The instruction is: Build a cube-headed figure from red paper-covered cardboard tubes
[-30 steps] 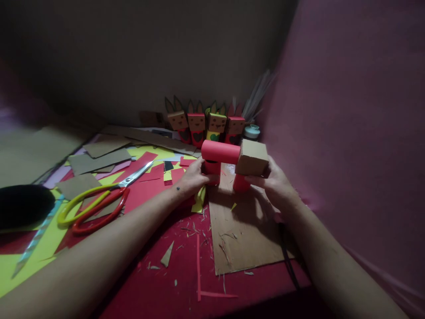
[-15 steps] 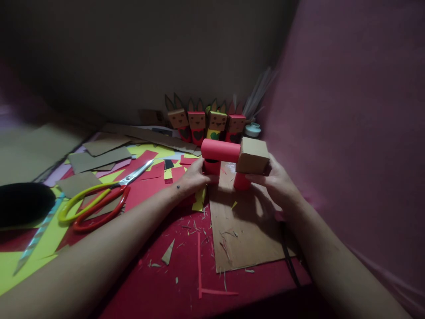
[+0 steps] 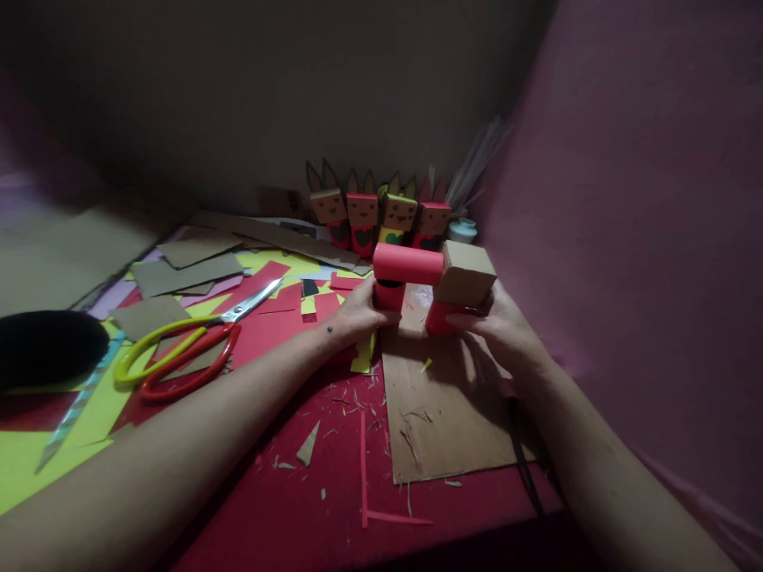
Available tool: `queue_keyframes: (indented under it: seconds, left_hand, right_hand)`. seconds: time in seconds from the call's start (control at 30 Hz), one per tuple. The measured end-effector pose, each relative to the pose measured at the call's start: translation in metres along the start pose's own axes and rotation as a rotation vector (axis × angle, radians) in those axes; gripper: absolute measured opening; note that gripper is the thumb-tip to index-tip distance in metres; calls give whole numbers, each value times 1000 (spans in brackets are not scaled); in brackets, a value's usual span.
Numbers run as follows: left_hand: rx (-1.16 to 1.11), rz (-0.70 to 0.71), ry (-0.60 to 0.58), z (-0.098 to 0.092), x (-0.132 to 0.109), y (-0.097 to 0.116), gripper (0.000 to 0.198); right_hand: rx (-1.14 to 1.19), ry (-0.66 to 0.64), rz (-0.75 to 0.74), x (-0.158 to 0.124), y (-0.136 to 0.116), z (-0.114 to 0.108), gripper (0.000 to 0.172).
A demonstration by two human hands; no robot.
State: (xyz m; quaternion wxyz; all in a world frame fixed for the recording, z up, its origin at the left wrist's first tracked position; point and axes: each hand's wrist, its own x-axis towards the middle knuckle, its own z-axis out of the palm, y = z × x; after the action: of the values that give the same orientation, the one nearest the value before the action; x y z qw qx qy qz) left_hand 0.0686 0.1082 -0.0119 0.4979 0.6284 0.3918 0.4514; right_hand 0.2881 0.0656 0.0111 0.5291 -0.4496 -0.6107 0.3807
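My left hand (image 3: 365, 306) is closed around a short upright red paper tube (image 3: 389, 295), its fingers mostly behind it. A longer red paper tube (image 3: 408, 263) lies sideways across the top of that one, its right end against a plain cardboard box (image 3: 466, 272). This box sits above another red tube (image 3: 439, 317). My right hand (image 3: 505, 324) grips that lower tube just under the box, thumb in front and the other fingers hidden. All of this is held over the top end of a cardboard sheet (image 3: 453, 413).
Large scissors (image 3: 223, 319) with yellow and red handles lie left on paper and cardboard scraps, near a striped pencil (image 3: 80, 405). Several box-headed figures with ears (image 3: 363, 213) stand behind, beside a pale-lidded jar (image 3: 462, 230). Trimmings litter the red tabletop (image 3: 280, 508).
The whole scene has shifted slightly right and up in the view. Both hands keep their hold, and the tubes and box stay nearly the same relative to each other.
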Motion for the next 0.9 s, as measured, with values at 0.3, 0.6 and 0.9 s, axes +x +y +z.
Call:
queue_keyframes:
  seconds: [0.3, 0.6, 0.9]
  left_hand:
    - [-42, 40, -43, 3, -1, -6, 33]
    - [-45, 141, 22, 6, 6, -23, 47]
    - [-49, 175, -7, 3, 4, -20, 55]
  right_hand:
    - [-134, -17, 49, 3, 14, -4, 43]
    - [-186, 17, 116, 0, 12, 1, 43]
    - [-235, 26, 119, -1, 7, 3, 44]
